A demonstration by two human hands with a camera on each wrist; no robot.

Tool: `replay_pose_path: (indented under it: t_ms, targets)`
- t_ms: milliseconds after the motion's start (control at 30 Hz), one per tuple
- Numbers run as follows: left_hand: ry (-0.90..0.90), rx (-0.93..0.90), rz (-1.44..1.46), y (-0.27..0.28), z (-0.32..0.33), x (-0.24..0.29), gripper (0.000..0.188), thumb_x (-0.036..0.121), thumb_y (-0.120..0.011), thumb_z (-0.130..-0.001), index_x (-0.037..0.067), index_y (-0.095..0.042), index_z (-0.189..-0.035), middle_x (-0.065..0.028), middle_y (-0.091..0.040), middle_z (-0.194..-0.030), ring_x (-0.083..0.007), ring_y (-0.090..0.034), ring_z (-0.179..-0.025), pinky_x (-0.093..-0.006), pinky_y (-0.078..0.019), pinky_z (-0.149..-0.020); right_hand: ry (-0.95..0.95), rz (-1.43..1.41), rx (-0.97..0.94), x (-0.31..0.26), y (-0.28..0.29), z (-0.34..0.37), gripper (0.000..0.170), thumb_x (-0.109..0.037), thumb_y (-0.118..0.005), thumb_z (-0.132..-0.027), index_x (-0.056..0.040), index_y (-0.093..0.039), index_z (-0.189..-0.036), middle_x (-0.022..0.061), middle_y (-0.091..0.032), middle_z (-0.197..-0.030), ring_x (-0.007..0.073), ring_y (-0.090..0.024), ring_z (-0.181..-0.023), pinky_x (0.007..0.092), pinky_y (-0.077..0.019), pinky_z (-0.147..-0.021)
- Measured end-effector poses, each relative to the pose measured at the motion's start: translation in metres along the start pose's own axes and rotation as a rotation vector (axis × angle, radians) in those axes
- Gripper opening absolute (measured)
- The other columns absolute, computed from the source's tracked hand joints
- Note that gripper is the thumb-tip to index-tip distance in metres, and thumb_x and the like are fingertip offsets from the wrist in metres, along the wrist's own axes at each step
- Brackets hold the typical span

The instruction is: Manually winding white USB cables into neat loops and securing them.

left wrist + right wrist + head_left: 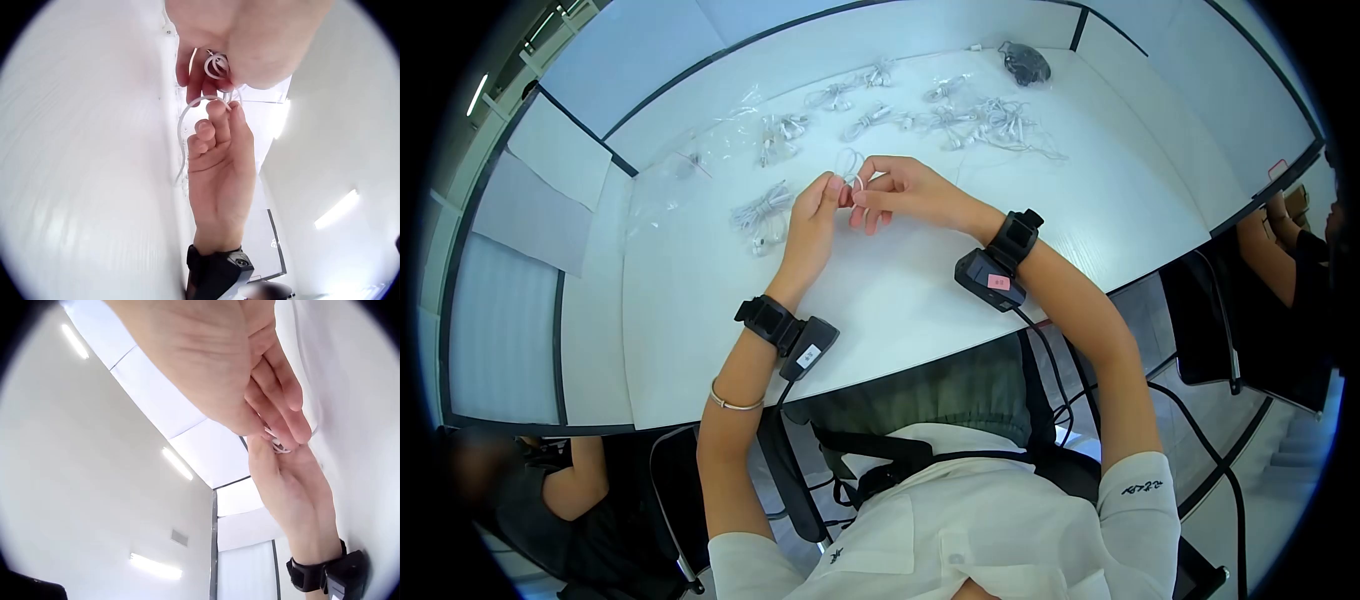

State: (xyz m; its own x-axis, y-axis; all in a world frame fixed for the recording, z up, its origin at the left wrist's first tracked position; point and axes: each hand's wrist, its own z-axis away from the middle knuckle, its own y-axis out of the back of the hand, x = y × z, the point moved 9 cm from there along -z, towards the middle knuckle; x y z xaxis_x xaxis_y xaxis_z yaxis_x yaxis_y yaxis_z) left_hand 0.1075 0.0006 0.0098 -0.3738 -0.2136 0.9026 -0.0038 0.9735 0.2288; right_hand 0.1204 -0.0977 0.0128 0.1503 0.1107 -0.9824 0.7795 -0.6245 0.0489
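Coiling white cable (pixel 182 128): left hand (pixel 810 225) curled round loops, right hand (pixel 910 195) pinching cable, thumb to fingertip.

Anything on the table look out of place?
No spill or damage shows. The dark bundle at the back right looks odd among pale cables, and the large cable heap in front of it looks untidy, a strand trailing off rightward.

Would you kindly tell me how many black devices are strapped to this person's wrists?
2. The left device is strapped on behind the left hand, and the right device behind the right hand; both are in view.
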Motion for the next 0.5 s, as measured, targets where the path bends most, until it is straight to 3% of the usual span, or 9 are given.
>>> replay_pose_path:
  t_ms: [133, 233, 267, 333, 500]
  targets:
    - [0.212, -0.079, 0.155, -0.006, 0.004, -0.010, 0.035, 0.031, -0.037, -0.097, 0.005, -0.048, -0.077, 0.0012, -0.044, -0.070, -0.0064, -0.041, -0.065, -0.0216, -0.0396, -0.065, -0.014, -0.037, -0.001, -0.005, -0.003, 0.001, 0.016, -0.021, -0.054, -0.089, -0.0057, -0.049, -0.089, 0.0103, -0.065, -0.078, 0.0132, -0.061, -0.067, 0.0233, -0.0435, -0.061]
    - [0.333, -0.151, 0.336, -0.017, 0.009, -0.010, 0.032, 0.031, -0.036, -0.097, 0.007, -0.049, -0.080, 0.0017, -0.045, -0.070, -0.0071, -0.043, -0.062, -0.0206, -0.0387, -0.058, 0.035, -0.029, 0.036, -0.008, 0.000, -0.001, 0.014, -0.017, -0.057, -0.086, -0.0039, -0.051, -0.086, 0.0052, -0.062, -0.074, 0.0100, -0.057, -0.066, 0.0215, -0.0438, -0.060]
    - [0.345, -0.099, 0.364, -0.017, 0.009, -0.011, 0.032, 0.031, -0.036, -0.097, 0.007, -0.049, -0.081, 0.0022, -0.042, -0.066, -0.0070, -0.039, -0.055, -0.0204, -0.0359, -0.053, 0.059, 0.013, 0.054, -0.010, 0.003, 0.000, 0.014, -0.018, -0.057, -0.087, -0.0044, -0.051, -0.086, 0.0038, -0.061, -0.073, 0.0090, -0.056, -0.066, 0.0211, -0.0428, -0.060]
    - [0.361, -0.165, 0.411, -0.019, 0.009, -0.012, 0.031, 0.032, -0.037, -0.096, 0.007, -0.048, -0.081, 0.0030, -0.038, -0.064, -0.0061, -0.034, -0.052, -0.0202, -0.0337, -0.052, 0.103, 0.099, 0.088, -0.015, 0.006, 0.001, 0.015, -0.020, -0.056, -0.087, -0.0053, -0.053, -0.087, 0.0010, -0.059, -0.072, 0.0069, -0.052, -0.066, 0.0202, -0.0407, -0.061]
    - [0.371, -0.192, 0.353, -0.021, 0.010, -0.013, 0.032, 0.033, -0.040, -0.095, 0.007, -0.047, -0.079, 0.0044, -0.032, -0.060, -0.0048, -0.027, -0.049, -0.0195, -0.0296, -0.049, 0.044, 0.102, 0.140, -0.013, 0.017, 0.003, 0.015, -0.020, -0.055, -0.087, -0.0053, -0.053, -0.087, -0.0002, -0.055, -0.069, 0.0060, -0.047, -0.061, 0.0200, -0.0379, -0.057]
